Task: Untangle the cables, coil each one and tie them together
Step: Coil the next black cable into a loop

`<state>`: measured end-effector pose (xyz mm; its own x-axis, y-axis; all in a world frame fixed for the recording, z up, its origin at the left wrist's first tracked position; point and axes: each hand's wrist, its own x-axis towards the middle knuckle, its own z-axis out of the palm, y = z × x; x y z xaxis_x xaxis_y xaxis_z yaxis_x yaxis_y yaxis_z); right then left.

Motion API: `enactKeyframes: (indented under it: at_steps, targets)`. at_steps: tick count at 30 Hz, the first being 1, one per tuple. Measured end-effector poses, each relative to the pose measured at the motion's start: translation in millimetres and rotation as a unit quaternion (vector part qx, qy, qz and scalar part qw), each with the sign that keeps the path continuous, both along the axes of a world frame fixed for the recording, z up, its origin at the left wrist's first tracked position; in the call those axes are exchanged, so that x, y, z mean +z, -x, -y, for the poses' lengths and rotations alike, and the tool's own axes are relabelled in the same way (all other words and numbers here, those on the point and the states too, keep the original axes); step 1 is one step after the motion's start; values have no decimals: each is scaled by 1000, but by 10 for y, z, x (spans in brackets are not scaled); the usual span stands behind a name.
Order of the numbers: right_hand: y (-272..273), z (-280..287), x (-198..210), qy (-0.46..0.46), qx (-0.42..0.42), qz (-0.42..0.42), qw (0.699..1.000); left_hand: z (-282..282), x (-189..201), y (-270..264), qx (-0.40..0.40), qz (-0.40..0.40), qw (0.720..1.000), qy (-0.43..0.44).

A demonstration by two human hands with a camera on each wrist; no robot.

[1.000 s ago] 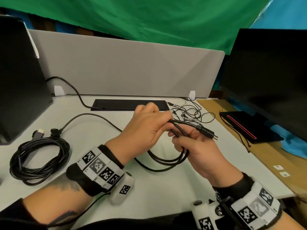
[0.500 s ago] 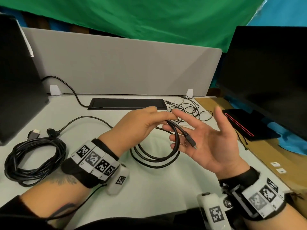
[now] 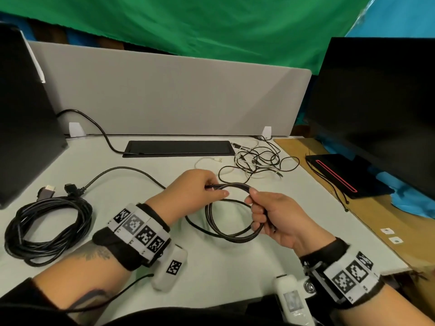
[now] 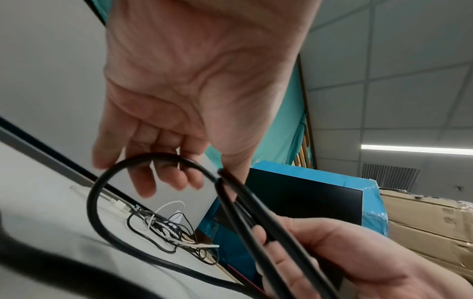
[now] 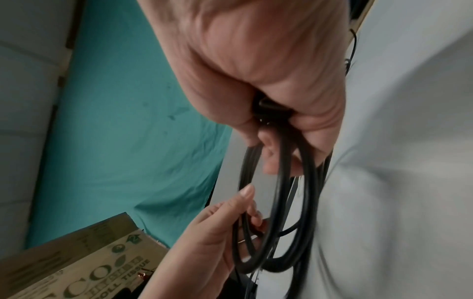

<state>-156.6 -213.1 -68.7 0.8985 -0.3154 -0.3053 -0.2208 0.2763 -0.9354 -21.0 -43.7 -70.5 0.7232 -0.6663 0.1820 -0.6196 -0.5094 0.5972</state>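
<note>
A thick black cable is wound into a small coil above the pale desk. My left hand pinches its top strand between thumb and fingers. The coil's right side is gripped by my right hand, fingers curled round the bundled loops. In the left wrist view the cable loops under my left hand. The right wrist view shows my right hand clamped on the strands. A large coiled black cable lies at the left. A tangle of thin black and white cables lies behind.
A dark monitor stands at the right, with a black device with a red line on a wooden surface. A black box is at the left, and a grey divider and black desk slot behind.
Half a second ago my right hand lay palm up and open with the cable end across it; now its fingers are curled round the coil. The left hand kept its pinch.
</note>
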Motion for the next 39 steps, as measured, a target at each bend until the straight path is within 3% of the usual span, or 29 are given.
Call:
enactKeyframes:
  at_steps: [4, 6, 8, 11, 15, 18, 24, 27, 30, 33, 39]
  targets:
    - [-43, -15, -92, 36, -33, -6, 999, 2, -49, -31, 33, -25, 998, -37]
    - [-67, -31, -82, 79, -60, 22, 995, 8, -31, -9, 29, -34, 999, -2]
    - [-77, -44, -67, 184, -85, 35, 979, 28, 0, 11, 21, -43, 998, 46]
    - [-69, -29, -48, 274, -91, 34, 957, 52, 42, 48, -2, -106, 986, 129]
    - [-43, 6, -34, 225, -42, -8, 973, 16, 81, 37, -35, -188, 966, 176]
    - [-27, 11, 3, 154, -30, 14, 987, -32, 114, -18, -102, -256, 948, 162]
    - [-11, 98, 48, 222, -35, 32, 974, -52, 143, -39, -114, -206, 947, 218]
    - [-18, 199, 64, 157, -67, -37, 985, -35, 167, -2, -146, -196, 940, 238]
    - [-5, 262, 113, -7, -48, -76, 996, -36, 184, 43, -187, -169, 948, 193]
    - [2, 261, 160, -171, -44, -39, 983, -50, 174, 101, -253, -160, 950, 91]
    - [-52, 240, 188, -276, -128, 26, 952, 17, 94, 297, -331, -163, 927, -62]
